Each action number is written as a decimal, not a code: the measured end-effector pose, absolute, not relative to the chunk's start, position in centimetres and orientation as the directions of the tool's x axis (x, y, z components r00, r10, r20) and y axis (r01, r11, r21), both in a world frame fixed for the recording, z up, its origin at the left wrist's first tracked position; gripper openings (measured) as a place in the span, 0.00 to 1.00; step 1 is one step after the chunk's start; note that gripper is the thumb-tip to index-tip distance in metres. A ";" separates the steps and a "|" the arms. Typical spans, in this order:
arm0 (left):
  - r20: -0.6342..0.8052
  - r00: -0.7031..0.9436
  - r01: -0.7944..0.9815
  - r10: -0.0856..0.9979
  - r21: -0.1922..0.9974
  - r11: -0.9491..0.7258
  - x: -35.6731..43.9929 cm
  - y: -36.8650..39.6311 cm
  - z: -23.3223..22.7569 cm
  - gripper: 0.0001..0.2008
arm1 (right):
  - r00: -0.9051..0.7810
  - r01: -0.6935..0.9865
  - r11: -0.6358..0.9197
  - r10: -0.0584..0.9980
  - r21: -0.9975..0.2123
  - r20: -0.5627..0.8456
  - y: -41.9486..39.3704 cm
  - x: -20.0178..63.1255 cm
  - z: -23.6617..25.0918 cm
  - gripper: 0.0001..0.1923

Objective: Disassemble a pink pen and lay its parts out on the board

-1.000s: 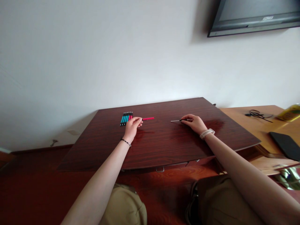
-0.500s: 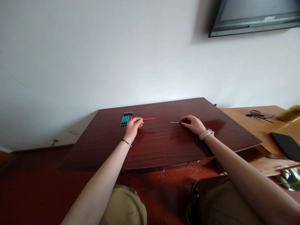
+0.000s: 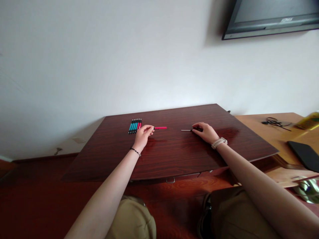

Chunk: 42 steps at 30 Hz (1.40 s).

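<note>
My left hand (image 3: 144, 135) is closed in a pinch on a pink pen (image 3: 160, 127), held level above the table with its pink end pointing right. My right hand (image 3: 203, 131) rests low over the table, fingers curled round a dark piece with a thin pale rod (image 3: 185, 130) sticking out to the left. Most of that dark piece is hidden under the fingers. A gap separates the pink pen from the rod. Behind my left hand lies a neat row of several blue and pink pens (image 3: 135, 126), partly covered by the hand.
The dark brown table (image 3: 171, 156) stands against a white wall. At right, a lighter wooden table (image 3: 274, 132) bears a black cable (image 3: 274, 121), a dark phone-like slab (image 3: 303, 155) and a yellow packet (image 3: 309, 121). A television (image 3: 274, 20) hangs at upper right.
My left hand has shifted slightly to the right with the pink pen, towards the rod. My right hand has stayed in place.
</note>
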<state>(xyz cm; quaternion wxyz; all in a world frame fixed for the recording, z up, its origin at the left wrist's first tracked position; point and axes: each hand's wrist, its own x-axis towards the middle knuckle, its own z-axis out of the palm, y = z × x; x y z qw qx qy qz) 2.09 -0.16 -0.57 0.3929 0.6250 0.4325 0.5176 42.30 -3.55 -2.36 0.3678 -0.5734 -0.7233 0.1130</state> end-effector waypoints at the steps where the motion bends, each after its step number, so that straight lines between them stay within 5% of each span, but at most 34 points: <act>1: 0.308 0.089 0.135 0.947 0.938 -0.318 2.1 -0.1 -0.6 0.19 | -0.068 0.747 0.317 0.911 -0.585 0.407 -3.6 42.2 -2.2 0.14; 5: 0.322 0.102 0.152 0.941 0.930 -0.334 2.1 -0.2 -0.6 0.19 | -0.006 0.723 0.320 0.888 -0.612 0.459 -4.4 41.3 -1.2 0.14; 7: 0.335 0.115 0.163 0.935 0.922 -0.350 2.2 -0.3 -0.5 0.18 | 0.056 0.603 0.314 0.901 -0.734 0.431 -4.8 40.0 -0.3 0.15; 11: 0.355 0.133 0.192 0.925 0.907 -0.376 2.4 -0.4 -0.3 0.18 | 0.019 -0.111 0.092 0.996 -0.990 0.090 -5.5 36.2 1.8 0.18; 13: 0.362 0.137 0.209 0.922 0.899 -0.384 2.5 -0.3 -0.3 0.18 | -0.188 -0.421 -0.172 0.977 -0.891 -0.100 -5.7 34.2 2.6 0.20; 15: 0.365 0.141 0.218 0.920 0.895 -0.389 2.5 -0.4 -0.3 0.18 | -0.347 -0.540 -0.391 0.910 -0.745 -0.226 -5.7 32.6 3.2 0.25; 21: 0.373 0.162 0.215 0.913 0.890 -0.402 2.7 -0.6 -0.1 0.18 | -0.454 -0.600 -0.584 0.811 -0.547 -0.369 -5.6 29.4 3.0 0.31; 28: 0.417 0.191 0.273 0.889 0.847 -0.456 2.7 -0.5 -0.5 0.16 | -0.425 -0.626 -0.551 0.834 -0.551 -0.351 -5.2 27.3 2.7 0.20; 42: 0.485 0.224 0.366 0.845 0.762 -0.534 3.3 -1.7 1.6 0.13 | -0.415 -0.651 -0.549 0.836 -0.524 -0.359 -5.3 27.4 3.0 0.17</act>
